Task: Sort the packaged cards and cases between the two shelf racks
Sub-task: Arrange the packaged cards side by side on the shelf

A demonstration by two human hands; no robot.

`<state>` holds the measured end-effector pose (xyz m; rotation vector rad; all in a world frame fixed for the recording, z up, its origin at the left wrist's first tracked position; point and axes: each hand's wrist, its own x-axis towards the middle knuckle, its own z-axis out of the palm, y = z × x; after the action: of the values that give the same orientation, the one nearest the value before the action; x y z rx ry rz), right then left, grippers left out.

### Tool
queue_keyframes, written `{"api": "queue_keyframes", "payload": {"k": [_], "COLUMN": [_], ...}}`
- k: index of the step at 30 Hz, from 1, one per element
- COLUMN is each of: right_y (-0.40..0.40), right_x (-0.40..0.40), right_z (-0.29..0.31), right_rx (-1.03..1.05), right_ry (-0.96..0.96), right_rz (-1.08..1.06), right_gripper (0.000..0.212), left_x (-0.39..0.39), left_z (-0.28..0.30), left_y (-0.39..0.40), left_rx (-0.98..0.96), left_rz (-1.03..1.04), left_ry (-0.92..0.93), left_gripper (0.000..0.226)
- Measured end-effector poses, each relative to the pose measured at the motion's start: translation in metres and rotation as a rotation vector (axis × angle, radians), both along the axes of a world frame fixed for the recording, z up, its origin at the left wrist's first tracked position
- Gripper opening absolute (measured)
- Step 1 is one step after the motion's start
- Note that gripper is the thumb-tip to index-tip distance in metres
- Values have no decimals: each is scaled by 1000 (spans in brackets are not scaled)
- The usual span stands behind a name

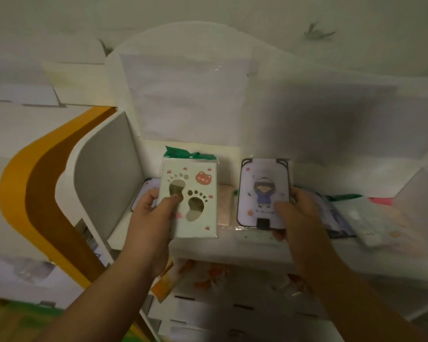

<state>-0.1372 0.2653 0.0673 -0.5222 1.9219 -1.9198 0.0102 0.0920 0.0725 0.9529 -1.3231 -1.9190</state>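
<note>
The person held one packaged item in each hand, above a white shelf [203, 245] of the shelf rack [109, 156]. The left hand [153, 213] gripped a pale green card [189, 198] with two cut-out footprints and a small red bear face. The thumb lay on the front of this card, near the left footprint, and the other fingers were behind it, so the hand was closed around the lower left part. At the top of the card a green strip [185, 153] showed.

The right hand [299, 213] pinched a lilac case [263, 193] in clear wrapping, printed with a small figure in a blue coat. Its thumb pressed on the lower right of the front, and the fingers were behind the right edge. Both items stood nearly upright, side by side but apart.

On the shelf behind them lay more packages: another lilac case [146, 191] partly hidden at the left, a pinkish packet [225, 206] between the two held items, and a blurred pile of packages [356, 215] to the right. On the lower shelf were orange-printed packets [208, 277]. An orange rack side [23, 183] curved at the left.
</note>
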Motion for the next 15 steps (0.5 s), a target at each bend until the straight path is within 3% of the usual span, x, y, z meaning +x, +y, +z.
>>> {"api": "queue_keyframes", "payload": {"k": [7, 15], "right_y": [52, 65], "right_x": [13, 41], "right_z": [4, -2], "right_rx": [-22, -97], "right_ry": [-53, -148], "right_rz": [89, 144], "right_gripper": [16, 20], "left_x": [20, 69], "left_z": [12, 32], "left_y": [61, 90], "left_rx": [25, -93], "left_rz": [72, 127], "left_ry": [3, -77], "left_gripper": [15, 12]}}
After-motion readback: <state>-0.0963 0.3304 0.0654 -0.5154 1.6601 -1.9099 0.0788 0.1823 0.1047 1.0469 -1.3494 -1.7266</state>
